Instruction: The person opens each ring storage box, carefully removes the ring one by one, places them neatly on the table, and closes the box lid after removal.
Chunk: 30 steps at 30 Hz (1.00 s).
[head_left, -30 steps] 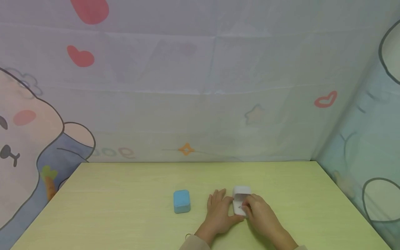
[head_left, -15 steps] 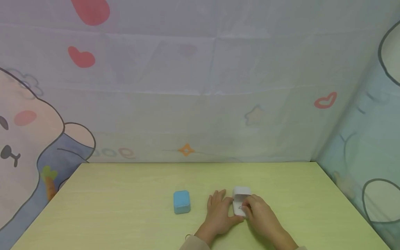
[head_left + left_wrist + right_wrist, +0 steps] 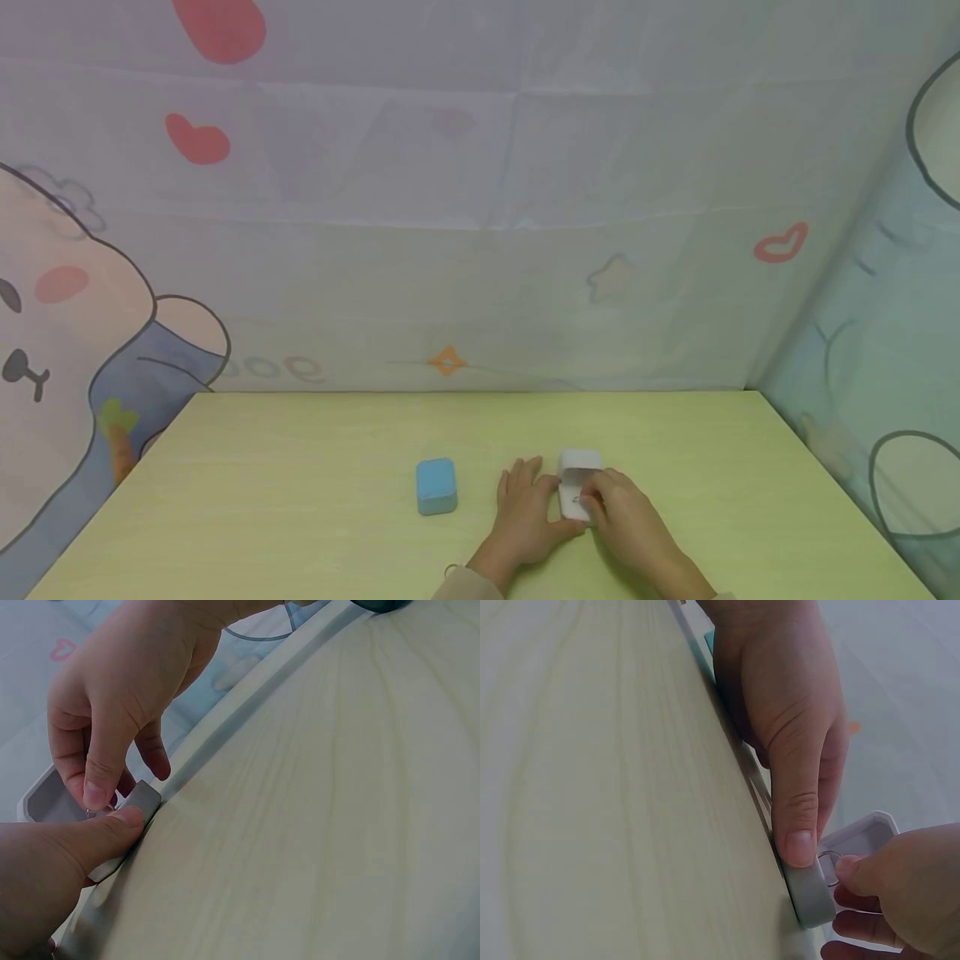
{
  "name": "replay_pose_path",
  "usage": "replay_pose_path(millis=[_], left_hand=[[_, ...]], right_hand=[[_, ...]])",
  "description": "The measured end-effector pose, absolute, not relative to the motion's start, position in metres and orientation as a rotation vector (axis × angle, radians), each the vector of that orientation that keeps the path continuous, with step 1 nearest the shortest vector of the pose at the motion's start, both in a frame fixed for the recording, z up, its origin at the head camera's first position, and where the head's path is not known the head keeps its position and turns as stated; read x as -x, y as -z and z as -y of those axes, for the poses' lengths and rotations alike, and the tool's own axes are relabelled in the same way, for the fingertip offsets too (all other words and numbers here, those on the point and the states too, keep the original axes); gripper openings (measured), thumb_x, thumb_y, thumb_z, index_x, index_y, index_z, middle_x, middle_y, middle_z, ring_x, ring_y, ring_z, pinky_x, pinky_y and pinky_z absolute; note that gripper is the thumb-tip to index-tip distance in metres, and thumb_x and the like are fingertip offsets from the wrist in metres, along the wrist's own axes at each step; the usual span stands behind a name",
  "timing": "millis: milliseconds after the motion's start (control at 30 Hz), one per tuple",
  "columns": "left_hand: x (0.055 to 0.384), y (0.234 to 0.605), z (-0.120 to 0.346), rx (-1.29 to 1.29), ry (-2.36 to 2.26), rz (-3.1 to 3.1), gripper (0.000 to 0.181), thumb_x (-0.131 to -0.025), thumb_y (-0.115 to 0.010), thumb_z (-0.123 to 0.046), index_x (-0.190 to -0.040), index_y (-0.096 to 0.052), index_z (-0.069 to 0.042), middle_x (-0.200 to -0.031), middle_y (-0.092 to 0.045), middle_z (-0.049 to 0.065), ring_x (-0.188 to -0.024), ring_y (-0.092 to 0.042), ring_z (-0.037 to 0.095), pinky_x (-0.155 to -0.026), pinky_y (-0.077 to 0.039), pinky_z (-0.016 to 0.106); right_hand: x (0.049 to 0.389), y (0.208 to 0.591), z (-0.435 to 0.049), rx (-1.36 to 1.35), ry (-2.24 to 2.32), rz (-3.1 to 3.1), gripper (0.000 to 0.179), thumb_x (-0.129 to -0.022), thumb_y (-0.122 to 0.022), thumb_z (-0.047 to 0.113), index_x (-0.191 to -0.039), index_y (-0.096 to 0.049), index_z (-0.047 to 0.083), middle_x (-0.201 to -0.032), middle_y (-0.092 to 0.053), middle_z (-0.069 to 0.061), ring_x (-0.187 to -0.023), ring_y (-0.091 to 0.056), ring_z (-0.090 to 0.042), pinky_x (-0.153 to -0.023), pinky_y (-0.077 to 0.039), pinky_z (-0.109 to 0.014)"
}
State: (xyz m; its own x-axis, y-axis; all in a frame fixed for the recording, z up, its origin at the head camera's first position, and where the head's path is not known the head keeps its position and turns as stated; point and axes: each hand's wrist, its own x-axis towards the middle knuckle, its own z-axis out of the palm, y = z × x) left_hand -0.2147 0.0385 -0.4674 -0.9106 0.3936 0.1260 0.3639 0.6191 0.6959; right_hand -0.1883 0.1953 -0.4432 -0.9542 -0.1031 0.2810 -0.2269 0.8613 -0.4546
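A small white ring box (image 3: 581, 459) stands with its lid raised on the table, right of the middle in the head view. My left hand (image 3: 522, 518) grips it from the left, thumb along its front and index finger at its side. Inside the opening, the thumb and index finger of my right hand (image 3: 628, 515) pinch a thin metal ring (image 3: 828, 853), partly hidden by the fingertips. The right wrist view has my left thumb pressed on the box's grey-looking base (image 3: 810, 896). Whether the ring sits in the cushion, I cannot tell.
A light blue box (image 3: 436, 485) with rounded corners, its lid down, stands left of my left hand. The pale wood table (image 3: 300, 492) ends at a printed cloth backdrop (image 3: 480, 275), with another cloth at the right.
Both hands keep the same hold at the ring box. The head view has tilted very slightly, so everything sits a little lower in it.
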Motion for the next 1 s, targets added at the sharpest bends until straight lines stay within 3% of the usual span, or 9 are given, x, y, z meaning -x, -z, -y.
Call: replay_pose_path(millis=[1000], left_hand=[[0.2131,0.4668,-0.0381,-0.654,-1.199,-2.781,0.06,-0.078,-0.073,-0.044,-0.119,-0.058,-0.005,-0.148,-0.033,0.019,-0.141,-0.019,0.043,-0.113,-0.008,0.062]], right_hand=[[0.1893,0.4411,-0.1963,-0.224,-0.766,2.83,0.01,-0.087,-0.066,0.008,-0.081,-0.06,0.014,-0.08,-0.058,0.007,-0.075,-0.053,-0.005,-0.067,-0.05,-0.022]])
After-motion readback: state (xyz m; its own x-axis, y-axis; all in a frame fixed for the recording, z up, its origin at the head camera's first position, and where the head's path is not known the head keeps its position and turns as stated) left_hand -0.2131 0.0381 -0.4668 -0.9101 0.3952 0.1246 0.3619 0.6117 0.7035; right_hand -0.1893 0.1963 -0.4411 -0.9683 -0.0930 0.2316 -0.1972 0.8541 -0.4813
